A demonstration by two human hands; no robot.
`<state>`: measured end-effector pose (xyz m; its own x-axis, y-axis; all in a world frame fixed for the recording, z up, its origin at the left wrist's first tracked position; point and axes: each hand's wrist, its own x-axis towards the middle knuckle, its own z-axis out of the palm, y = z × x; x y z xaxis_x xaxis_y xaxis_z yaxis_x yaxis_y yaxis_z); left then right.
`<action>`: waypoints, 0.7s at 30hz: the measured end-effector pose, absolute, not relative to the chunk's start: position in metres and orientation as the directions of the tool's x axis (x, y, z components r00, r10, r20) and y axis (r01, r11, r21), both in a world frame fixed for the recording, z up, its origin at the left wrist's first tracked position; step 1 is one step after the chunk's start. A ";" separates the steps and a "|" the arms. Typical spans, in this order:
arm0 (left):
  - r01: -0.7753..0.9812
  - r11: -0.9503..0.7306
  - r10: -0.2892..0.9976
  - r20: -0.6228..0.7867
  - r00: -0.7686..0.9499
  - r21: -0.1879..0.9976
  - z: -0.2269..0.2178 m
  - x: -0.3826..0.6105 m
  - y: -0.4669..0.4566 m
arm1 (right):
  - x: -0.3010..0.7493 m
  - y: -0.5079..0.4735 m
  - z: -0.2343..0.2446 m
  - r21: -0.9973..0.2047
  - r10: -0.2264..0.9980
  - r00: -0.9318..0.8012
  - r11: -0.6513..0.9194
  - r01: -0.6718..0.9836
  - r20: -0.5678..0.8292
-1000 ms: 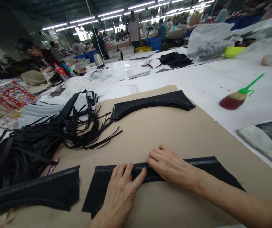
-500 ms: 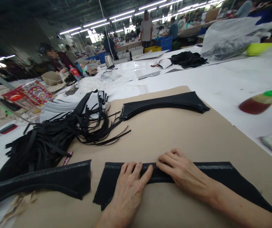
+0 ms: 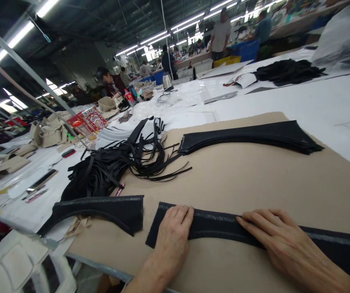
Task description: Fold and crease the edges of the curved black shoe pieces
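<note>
A long curved black fabric piece (image 3: 217, 226) with a shiny strip along its top edge lies on tan cardboard (image 3: 254, 179) in front of me. My left hand (image 3: 173, 238) rests flat on its left part, fingers together and stretched out. My right hand (image 3: 275, 238) presses flat on the piece further right, fingers extended along the folded edge. A second curved black piece (image 3: 101, 209) lies just left of it.
A tangle of black strips (image 3: 116, 167) sits at the cardboard's left. A stack of curved black pieces (image 3: 254, 136) lies farther back. White table (image 3: 315, 101) beyond holds dark cloth (image 3: 285, 71), plastic and a kettle (image 3: 168, 81). People work at distant tables.
The view has swung left. My right hand has slid to the right along the black piece, away from my left hand, which stays near the piece's left end.
</note>
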<state>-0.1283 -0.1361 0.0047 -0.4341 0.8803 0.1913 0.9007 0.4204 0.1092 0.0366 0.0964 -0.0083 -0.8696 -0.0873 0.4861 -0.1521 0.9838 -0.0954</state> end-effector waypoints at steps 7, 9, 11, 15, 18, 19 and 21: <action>0.918 0.393 0.898 0.236 -0.370 -0.057 0.009 -0.179 -0.187 | 0.037 0.094 -0.008 -0.089 -0.080 -0.868 0.986 -0.141 0.490; 0.910 0.413 0.887 0.244 -0.392 -0.041 0.010 -0.185 -0.192 | 0.040 0.096 -0.010 -0.068 -0.087 -0.864 0.988 -0.139 0.496; 0.907 0.421 0.876 0.253 -0.411 0.016 0.011 -0.186 -0.191 | 0.044 0.100 -0.011 -0.052 -0.093 -0.863 0.989 -0.137 0.496; 0.806 0.513 0.775 0.243 -0.583 0.297 0.013 -0.190 -0.185 | 0.048 0.109 -0.004 -0.040 -0.077 -0.857 0.993 -0.112 0.509; 0.725 0.559 0.714 0.212 -0.668 0.401 0.020 -0.198 -0.180 | 0.033 0.100 0.009 -0.085 -0.031 -0.854 0.993 -0.087 0.519; 0.720 0.560 0.717 0.196 -0.669 0.409 0.023 -0.201 -0.178 | 0.023 0.092 0.015 -0.119 -0.005 -0.865 0.990 -0.075 0.501; 0.712 0.559 0.733 0.148 -0.664 0.425 0.029 -0.207 -0.174 | -0.002 0.070 0.024 -0.217 0.053 -0.910 0.975 -0.041 0.411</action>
<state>-0.2070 -0.1735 0.0291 -0.6640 0.7330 0.1475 0.7118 0.5594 0.4248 -0.0020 0.0701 0.0243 -0.9099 0.0531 0.4115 -0.0411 0.9754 -0.2167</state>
